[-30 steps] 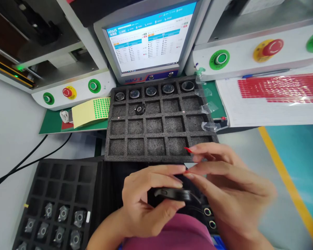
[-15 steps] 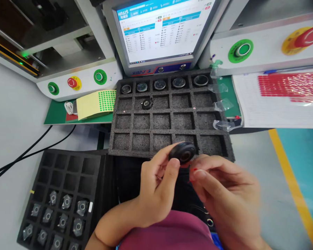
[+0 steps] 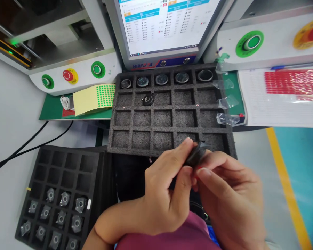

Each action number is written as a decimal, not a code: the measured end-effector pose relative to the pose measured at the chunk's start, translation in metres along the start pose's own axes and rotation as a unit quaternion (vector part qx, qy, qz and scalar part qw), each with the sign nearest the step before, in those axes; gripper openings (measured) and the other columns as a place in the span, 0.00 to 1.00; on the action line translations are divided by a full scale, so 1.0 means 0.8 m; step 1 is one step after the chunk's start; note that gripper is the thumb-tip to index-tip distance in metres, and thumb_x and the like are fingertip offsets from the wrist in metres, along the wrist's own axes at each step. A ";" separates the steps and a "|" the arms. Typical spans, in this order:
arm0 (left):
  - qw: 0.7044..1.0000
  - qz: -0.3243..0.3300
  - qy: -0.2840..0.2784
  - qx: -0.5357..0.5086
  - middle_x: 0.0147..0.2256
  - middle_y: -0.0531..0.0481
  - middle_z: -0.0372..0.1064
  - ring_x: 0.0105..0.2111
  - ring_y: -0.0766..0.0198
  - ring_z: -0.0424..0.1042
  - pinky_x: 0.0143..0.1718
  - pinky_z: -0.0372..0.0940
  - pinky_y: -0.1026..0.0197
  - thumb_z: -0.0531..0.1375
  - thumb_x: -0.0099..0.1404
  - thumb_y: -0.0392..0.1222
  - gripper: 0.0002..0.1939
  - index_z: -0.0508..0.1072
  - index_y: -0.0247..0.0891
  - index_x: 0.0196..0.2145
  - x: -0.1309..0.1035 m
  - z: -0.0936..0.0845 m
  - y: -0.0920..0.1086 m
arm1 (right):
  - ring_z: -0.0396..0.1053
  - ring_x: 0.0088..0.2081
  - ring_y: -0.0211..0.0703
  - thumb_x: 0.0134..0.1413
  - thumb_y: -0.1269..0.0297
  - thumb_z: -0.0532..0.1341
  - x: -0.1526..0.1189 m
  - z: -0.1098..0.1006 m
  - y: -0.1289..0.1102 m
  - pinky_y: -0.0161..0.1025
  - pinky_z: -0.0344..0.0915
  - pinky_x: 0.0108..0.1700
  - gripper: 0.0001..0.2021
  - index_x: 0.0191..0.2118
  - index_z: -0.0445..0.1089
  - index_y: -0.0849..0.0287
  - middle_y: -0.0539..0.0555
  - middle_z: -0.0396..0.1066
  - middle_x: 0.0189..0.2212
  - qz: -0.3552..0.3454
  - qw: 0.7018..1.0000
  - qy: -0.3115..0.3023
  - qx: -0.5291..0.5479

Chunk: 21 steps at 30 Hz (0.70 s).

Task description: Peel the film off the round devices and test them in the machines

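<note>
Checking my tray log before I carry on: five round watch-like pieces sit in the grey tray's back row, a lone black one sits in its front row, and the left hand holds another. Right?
One slip: the lone black piece is in the second row from the back of the grey tray, not the front row, as the head view shows. The rest stands.

The head-worn camera looks forward and down (from close above) over the foam tray (image 3: 131, 150) toward the monitor (image 3: 167, 27).
</note>
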<state>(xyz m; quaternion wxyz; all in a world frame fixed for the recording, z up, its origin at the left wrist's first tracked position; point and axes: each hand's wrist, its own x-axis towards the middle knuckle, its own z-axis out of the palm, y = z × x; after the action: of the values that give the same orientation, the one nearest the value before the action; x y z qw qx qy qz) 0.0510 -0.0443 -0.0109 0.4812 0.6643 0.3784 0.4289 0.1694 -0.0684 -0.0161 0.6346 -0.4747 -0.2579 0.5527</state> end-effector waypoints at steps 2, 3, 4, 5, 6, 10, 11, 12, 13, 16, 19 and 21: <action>1.000 0.000 -0.006 0.006 0.55 0.38 0.73 0.49 0.56 0.77 0.48 0.76 0.54 0.53 0.73 0.33 0.23 0.66 0.35 0.63 0.000 0.000 -0.001 | 0.68 0.23 0.32 0.53 0.64 0.71 0.000 0.000 0.001 0.27 0.69 0.26 0.07 0.28 0.75 0.54 0.46 0.69 0.23 0.000 1.000 0.002 0.005; 1.000 0.004 -0.007 0.009 0.57 0.37 0.72 0.51 0.54 0.76 0.49 0.75 0.53 0.53 0.72 0.33 0.23 0.65 0.35 0.63 0.000 0.000 -0.001 | 0.68 0.23 0.32 0.53 0.64 0.71 -0.001 0.000 0.002 0.27 0.68 0.26 0.07 0.28 0.75 0.53 0.46 0.70 0.23 0.000 1.000 0.002 0.006; 1.000 0.009 -0.009 0.011 0.58 0.36 0.70 0.54 0.52 0.74 0.51 0.75 0.52 0.53 0.72 0.33 0.23 0.65 0.34 0.63 0.000 0.000 -0.002 | 0.67 0.23 0.32 0.53 0.64 0.71 -0.001 0.000 0.002 0.27 0.68 0.26 0.07 0.28 0.75 0.53 0.47 0.70 0.23 -0.001 1.000 0.003 0.006; 1.000 0.015 -0.009 0.012 0.59 0.35 0.69 0.56 0.51 0.73 0.52 0.74 0.51 0.52 0.72 0.32 0.23 0.65 0.33 0.63 0.000 0.000 -0.002 | 0.67 0.23 0.32 0.54 0.63 0.71 -0.001 0.000 0.002 0.27 0.68 0.25 0.07 0.28 0.75 0.53 0.47 0.70 0.23 -0.002 1.000 0.005 0.005; 1.000 0.018 -0.007 0.013 0.59 0.35 0.68 0.57 0.51 0.72 0.53 0.74 0.51 0.52 0.72 0.32 0.23 0.65 0.33 0.63 0.000 0.000 -0.002 | 0.66 0.23 0.32 0.54 0.63 0.71 -0.001 -0.001 0.003 0.27 0.67 0.25 0.07 0.27 0.75 0.53 0.47 0.70 0.23 -0.002 1.000 0.006 0.004; 1.000 0.013 0.000 0.021 0.59 0.35 0.69 0.57 0.50 0.72 0.53 0.74 0.50 0.53 0.72 0.32 0.23 0.67 0.34 0.62 0.002 0.001 0.000 | 0.65 0.22 0.33 0.54 0.65 0.70 0.000 0.001 0.003 0.28 0.66 0.23 0.08 0.26 0.74 0.54 0.47 0.69 0.22 -0.010 1.000 0.009 0.002; 1.000 0.012 -0.001 0.022 0.59 0.35 0.69 0.57 0.50 0.72 0.53 0.74 0.50 0.53 0.72 0.31 0.23 0.67 0.34 0.62 0.002 0.001 0.001 | 0.65 0.22 0.33 0.54 0.65 0.70 0.000 0.001 0.003 0.28 0.66 0.23 0.08 0.26 0.74 0.53 0.47 0.68 0.22 -0.009 1.000 0.008 0.001; 1.000 0.011 -0.004 0.023 0.59 0.35 0.68 0.57 0.50 0.72 0.53 0.74 0.50 0.53 0.71 0.31 0.23 0.66 0.34 0.62 0.002 0.001 0.002 | 0.65 0.21 0.33 0.54 0.65 0.70 0.000 0.002 0.004 0.29 0.66 0.23 0.08 0.27 0.74 0.53 0.47 0.69 0.22 -0.007 1.000 0.008 0.001; 1.000 0.009 -0.005 0.024 0.59 0.35 0.68 0.57 0.50 0.72 0.53 0.74 0.50 0.53 0.71 0.31 0.23 0.66 0.34 0.63 0.003 0.001 0.002 | 0.66 0.21 0.34 0.55 0.65 0.69 0.000 0.002 0.004 0.30 0.67 0.23 0.07 0.27 0.74 0.52 0.47 0.69 0.22 -0.005 1.000 0.008 0.001; 1.000 0.004 -0.007 0.022 0.60 0.35 0.68 0.58 0.50 0.71 0.54 0.74 0.50 0.54 0.71 0.31 0.23 0.66 0.33 0.63 0.003 0.001 0.003 | 0.66 0.21 0.35 0.55 0.63 0.69 0.001 0.002 0.005 0.32 0.67 0.22 0.07 0.27 0.74 0.50 0.47 0.69 0.22 -0.002 1.000 0.008 0.001; 1.000 0.010 -0.012 0.022 0.60 0.35 0.68 0.58 0.50 0.71 0.53 0.74 0.50 0.53 0.71 0.31 0.23 0.66 0.32 0.63 0.005 0.000 0.003 | 0.66 0.21 0.36 0.55 0.64 0.70 0.001 0.002 0.005 0.32 0.68 0.23 0.07 0.27 0.74 0.51 0.48 0.69 0.22 0.000 1.000 0.012 0.007; 0.999 0.008 -0.016 0.026 0.60 0.35 0.67 0.58 0.51 0.71 0.53 0.74 0.51 0.53 0.71 0.31 0.23 0.66 0.33 0.63 0.005 -0.001 0.004 | 0.66 0.22 0.35 0.54 0.64 0.71 0.001 0.003 0.004 0.31 0.68 0.23 0.07 0.26 0.75 0.51 0.48 0.69 0.22 0.006 1.000 0.020 0.016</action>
<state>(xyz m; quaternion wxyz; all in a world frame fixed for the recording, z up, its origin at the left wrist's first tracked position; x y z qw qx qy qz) 0.0519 -0.0410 -0.0069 0.4663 0.6865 0.3764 0.4118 0.1659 -0.0666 -0.0180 0.6439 -0.4770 -0.2337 0.5506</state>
